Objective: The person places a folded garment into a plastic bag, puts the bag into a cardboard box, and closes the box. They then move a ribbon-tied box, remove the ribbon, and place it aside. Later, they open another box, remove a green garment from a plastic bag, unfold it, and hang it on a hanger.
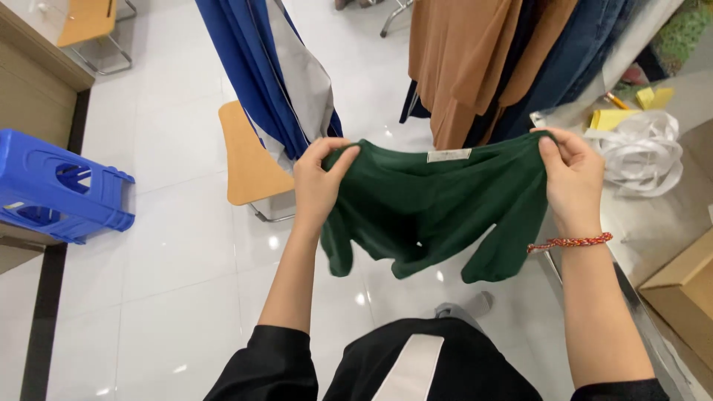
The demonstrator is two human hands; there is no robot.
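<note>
A person holds up a dark green shirt (431,212) w/ both hands, out in front of the body, over the white floor (178,245). Left hand (318,182) pinches one shoulder of it, fingers shut tight on the cloth. Right hand (572,174) pinches the other shoulder, also shut tight. The hands are far apart, so the shirt is pulled wide btwn them and its sleeves hang down. A red string band (570,242) sits on the right wrist. A blue stool (59,189) is off to the left. A tan chair (249,160) stands just behind the left hand. Brown clothes (468,67) hang up behind the shirt. A white bag (642,152) lies near the right hand.
</note>
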